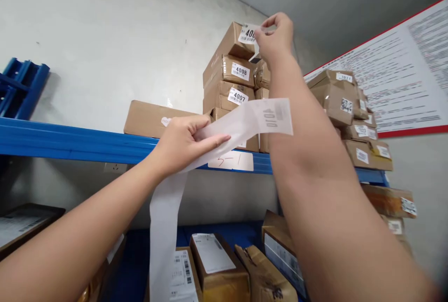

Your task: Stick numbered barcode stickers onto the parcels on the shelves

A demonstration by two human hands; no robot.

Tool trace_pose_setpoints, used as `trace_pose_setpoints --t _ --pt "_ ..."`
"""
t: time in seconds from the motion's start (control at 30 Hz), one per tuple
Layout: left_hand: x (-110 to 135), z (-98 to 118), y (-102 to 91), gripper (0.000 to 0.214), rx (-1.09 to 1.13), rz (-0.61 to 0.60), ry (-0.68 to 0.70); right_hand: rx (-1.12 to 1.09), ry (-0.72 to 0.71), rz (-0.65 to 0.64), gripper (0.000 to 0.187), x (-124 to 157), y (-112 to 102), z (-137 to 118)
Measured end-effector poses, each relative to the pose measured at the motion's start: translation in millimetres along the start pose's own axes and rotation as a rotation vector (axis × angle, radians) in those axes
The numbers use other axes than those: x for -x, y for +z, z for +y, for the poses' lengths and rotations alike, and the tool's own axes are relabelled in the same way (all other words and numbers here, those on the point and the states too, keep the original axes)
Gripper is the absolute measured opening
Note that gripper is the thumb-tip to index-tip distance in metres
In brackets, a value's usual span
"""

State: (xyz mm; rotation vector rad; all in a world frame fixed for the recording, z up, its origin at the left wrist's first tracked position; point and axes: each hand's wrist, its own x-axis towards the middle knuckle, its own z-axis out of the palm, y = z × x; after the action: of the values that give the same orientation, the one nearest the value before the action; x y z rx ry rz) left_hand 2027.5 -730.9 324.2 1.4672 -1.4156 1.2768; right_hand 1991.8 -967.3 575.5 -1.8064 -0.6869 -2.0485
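The right hand (275, 36) pinches a small white label (248, 34) between thumb and fingertips, pressing it against the near face of the top box (229, 45) of a stack on the far side of the blue shelf (70, 141). The label shows black digits beginning "40"; the fingers cover the rest. The left hand (182, 143) grips a long strip of label backing paper (241, 124), thumb on top and fingers beneath. The strip is pale and half see-through; its long axis runs from the hand up and right to a free end that shows "4010" reversed through the paper, while the other end hangs straight down and is cut off at the bottom edge. Below the top box sit boxes marked 4008 (241, 71) and 4007 (239, 97); the strip hides the lowest box's label. A flat carton (147, 117) lies to the left, more labelled boxes (350, 115) to the right, behind the right forearm. Parcels (217, 264) on the lower shelf are partly cut off.
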Motion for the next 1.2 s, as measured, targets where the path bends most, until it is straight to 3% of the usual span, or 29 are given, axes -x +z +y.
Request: trace_pose_setpoints --t 0.1,0.3,0.4,0.5,0.57,0.73,0.8,0.87,0.9,0.93,0.97,1.0,1.07,1.13,1.2 --pt "-0.3 -0.3 -1.5 0.047 0.003 -0.014 0.046 0.199 0.143 0.195 0.029 -5.6 11.5 0.3" --pt "-0.2 -1.4 -3.6 0.045 0.019 -0.013 0.086 0.325 0.170 0.106 0.018 13.8 6.1 -18.6" --pt "-0.2 -2.3 -4.4 0.042 0.036 -0.021 0.073 0.481 0.144 0.103 0.035 21.5 6.3 -26.0" --pt "0.3 -2.2 -4.5 0.042 0.040 -0.024 0.067 0.555 0.143 0.262 0.063 26.6 16.2 -29.6" --pt "0.8 -1.8 -4.3 0.042 0.040 -0.021 0.064 0.509 0.111 0.304 0.064 27.6 26.0 -29.0" --pt "0.4 -2.4 -3.9 0.040 0.033 -0.008 0.050 0.368 0.200 0.177 0.074 37.2 38.8 -36.1" --pt "-0.4 -3.4 -4.1 0.039 0.040 0.008 0.032 0.259 0.173 0.271 0.068 57.8 30.0 -51.6" --pt "-1.6 -4.5 -4.4 0.038 0.051 0.032 0.006 -0.020 0.110 0.277 0.056 93.4 12.8 -72.0" --pt "-2.2 -4.9 -4.5 0.038 0.053 0.047 -0.008 -0.273 0.153 0.147 0.060 115.8 2.7 -81.9" --pt "-2.6 -4.8 -4.5 0.039 0.051 0.067 -0.021 -0.497 0.194 -0.129 0.077 139.9 -7.1 -90.5" --pt "-2.6 -4.3 -4.5 0.040 0.044 0.086 -0.031 -0.619 0.155 -0.277 0.082 164.1 -15.6 -97.2" --pt "-2.0 -3.0 -4.4 0.042 0.032 0.097 -0.037 -0.643 0.116 -0.271 0.069 187.1 -22.2 -101.9" --pt "1.5 2.4 -4.2 0.043 0.004 0.069 -0.049 -0.582 0.095 -0.025 0.038 225.7 -28.6 -106.7" --pt "9.1 11.9 -4.0 0.041 0.021 -0.049 -0.096 -0.503 0.078 0.173 0.023 252.0 -28.9 -109.0" --pt "21.0 24.1 -3.8 0.029 0.180 -0.188 -0.179 -0.457 0.011 0.223 0.012 270.1 -28.2 -112.6"
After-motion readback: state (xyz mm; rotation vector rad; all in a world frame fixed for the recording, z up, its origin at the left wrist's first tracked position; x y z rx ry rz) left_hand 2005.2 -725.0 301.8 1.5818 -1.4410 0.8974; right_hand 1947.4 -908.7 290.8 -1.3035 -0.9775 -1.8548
